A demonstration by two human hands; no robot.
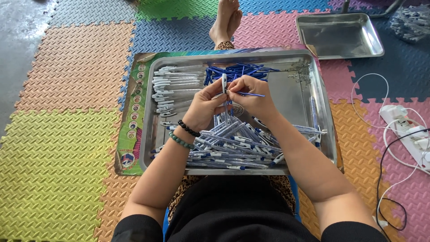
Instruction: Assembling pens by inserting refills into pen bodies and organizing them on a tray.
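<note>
Over the middle of the metal tray (329, 148), the left hand (204, 107) pinches a white pen barrel (224, 83) upright between thumb and fingers, while the right hand (251, 96) grips a thin blue refill (251, 94) whose near end sits right at the barrel. The step in hand looks like pen assembly, with the refill lined up beside the barrel's opening. The next move would call for steady alignment and a straight push, since the refill is slim and could bend. In the tray's far left part lies a row of white barrels (174, 85), at its far edge a heap of blue refills (237, 69), and along its near edge a pile of finished pens (237, 150). Beyond the tray's far right corner rests a second, smaller tray (340, 33).
</note>
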